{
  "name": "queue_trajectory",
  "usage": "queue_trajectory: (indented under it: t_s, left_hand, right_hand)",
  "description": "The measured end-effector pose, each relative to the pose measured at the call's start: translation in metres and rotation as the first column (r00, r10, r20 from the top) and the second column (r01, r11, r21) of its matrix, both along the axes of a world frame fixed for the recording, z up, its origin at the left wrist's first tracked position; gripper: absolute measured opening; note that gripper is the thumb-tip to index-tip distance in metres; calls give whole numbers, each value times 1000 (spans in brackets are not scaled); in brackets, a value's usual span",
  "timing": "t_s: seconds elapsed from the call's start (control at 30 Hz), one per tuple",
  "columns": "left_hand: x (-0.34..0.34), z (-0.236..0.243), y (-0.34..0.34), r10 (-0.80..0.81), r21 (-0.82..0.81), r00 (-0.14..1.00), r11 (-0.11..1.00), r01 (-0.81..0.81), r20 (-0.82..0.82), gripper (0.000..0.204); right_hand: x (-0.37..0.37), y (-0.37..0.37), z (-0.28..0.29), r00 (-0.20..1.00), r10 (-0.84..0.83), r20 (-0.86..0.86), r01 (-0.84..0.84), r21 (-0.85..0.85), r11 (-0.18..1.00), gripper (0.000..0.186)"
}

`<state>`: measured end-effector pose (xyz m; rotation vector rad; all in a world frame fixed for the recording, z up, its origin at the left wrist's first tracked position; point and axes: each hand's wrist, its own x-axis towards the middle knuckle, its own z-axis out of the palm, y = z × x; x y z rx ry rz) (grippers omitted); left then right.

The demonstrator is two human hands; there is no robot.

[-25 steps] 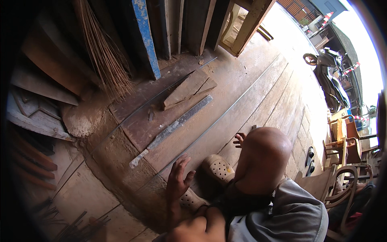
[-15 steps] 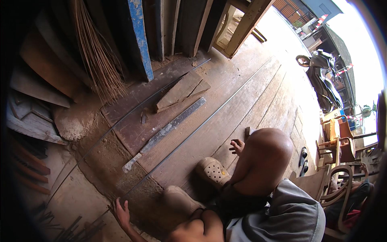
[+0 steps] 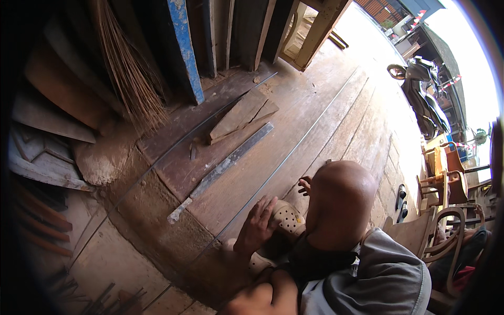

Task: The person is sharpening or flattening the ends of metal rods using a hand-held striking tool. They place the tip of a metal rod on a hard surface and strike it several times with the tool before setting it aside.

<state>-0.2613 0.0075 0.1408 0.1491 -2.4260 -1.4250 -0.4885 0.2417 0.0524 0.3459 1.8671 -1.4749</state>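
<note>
1. Your left hand had fingers extended, slightly parted, in front of the beige right clog; can't tell if they touched.
2. Your right hand had loosely bent fingers, partly hidden by your knee; can't tell what it gripped.
3. Clogs held your feet; left clog sat partly behind your left wrist.
4. Grey flat bar lay on the floor, apart from both hands; cracked wood block just beyond.
5. Yellowish frame stood farther off, pale pieces visible through its opening.
</note>
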Motion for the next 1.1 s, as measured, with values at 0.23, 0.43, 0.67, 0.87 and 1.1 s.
queue_trajectory:
  t_s: [0.23,0.43,0.67,0.87,1.1]
  left_hand:
    - [59,-27,-45,269,38,950,960,-278,159,54]
    - [209,-87,-50,371,-33,678,889,-456,635,47]
    - [235,-85,-16,336,-161,425,904,-395,841,35]
    - [225,-103,-26,477,-186,529,839,-511,702,27]
    - [100,-85,-33,357,-62,769,921,-384,530,37]
  right_hand:
    - [3,2,0,1000,-5,8,5,-5,1000,42]
    - [2,5,0,1000,-8,11,8,9,1000,41]
    - [2,6,-2,1000,-4,14,4,14,1000,40]
    - [5,-2,-4,1000,11,15,-11,8,1000,39]
    - [4,-2,-4,1000,11,8,-11,12,1000,38]
